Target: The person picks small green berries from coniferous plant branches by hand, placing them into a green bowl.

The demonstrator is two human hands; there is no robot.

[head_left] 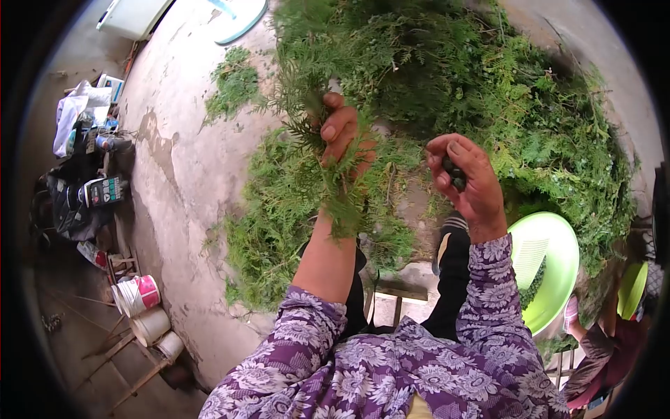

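Note:
My left hand is closed around a leafy green conifer branch, whose sprays hang over my wrist. In my curled right hand sit several small dark round cones, held between palm and fingers. Below and right of that hand is a lime-green basin with a slotted side. Small green pieces lie in it, partly hidden by my sleeve. A big heap of cut conifer branches spreads on the floor in front of me, and a looser pile lies under my left arm.
Buckets and a wooden frame stand at the lower left. Bags and boxes are stacked along the left wall. Another person sits at the right edge beside a second green basin. A pale blue-rimmed round object is at the top.

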